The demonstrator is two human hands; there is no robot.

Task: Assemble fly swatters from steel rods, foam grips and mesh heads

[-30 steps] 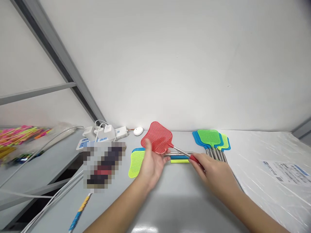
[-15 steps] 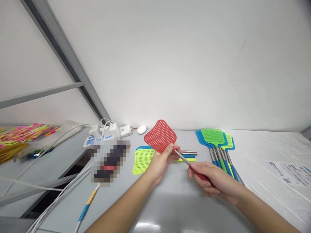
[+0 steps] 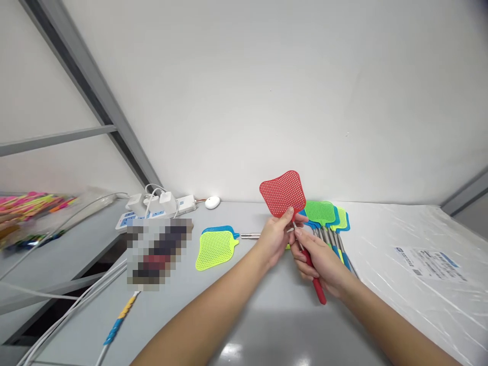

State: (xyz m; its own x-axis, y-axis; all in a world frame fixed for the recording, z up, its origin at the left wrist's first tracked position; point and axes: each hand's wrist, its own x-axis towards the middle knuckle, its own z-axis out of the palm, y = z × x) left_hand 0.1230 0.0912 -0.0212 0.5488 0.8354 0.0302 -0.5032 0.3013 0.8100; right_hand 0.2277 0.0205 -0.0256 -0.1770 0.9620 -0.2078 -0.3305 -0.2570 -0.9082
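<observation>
Both hands hold one red fly swatter (image 3: 283, 193), its perforated head tilted up. My left hand (image 3: 277, 234) pinches the neck just under the head, thumb on the front. Lower down, my right hand (image 3: 314, 256) is closed round the shaft and upper red handle, whose end sticks out below. To the left lie a yellow-green swatter head (image 3: 216, 249) and a blue swatter head (image 3: 224, 230) partly beneath it. Metal rods (image 3: 249, 236) run behind my left hand. A stack of swatters with a green one (image 3: 320, 212) on top lies behind my right hand, partly covered by it.
On the left are a power strip (image 3: 125, 220) with chargers, white cables and a pixelated object (image 3: 162, 254). A round white device (image 3: 212, 202) sits by the wall. Plastic-wrapped white material with a label (image 3: 430, 264) covers the right side. Colourful bundles (image 3: 34, 204) lie far left.
The red swatter has moved right and turned more upright. My right hand has slid up the handle close to my left hand, and the shaft shows shorter. The view has shifted slightly right.
</observation>
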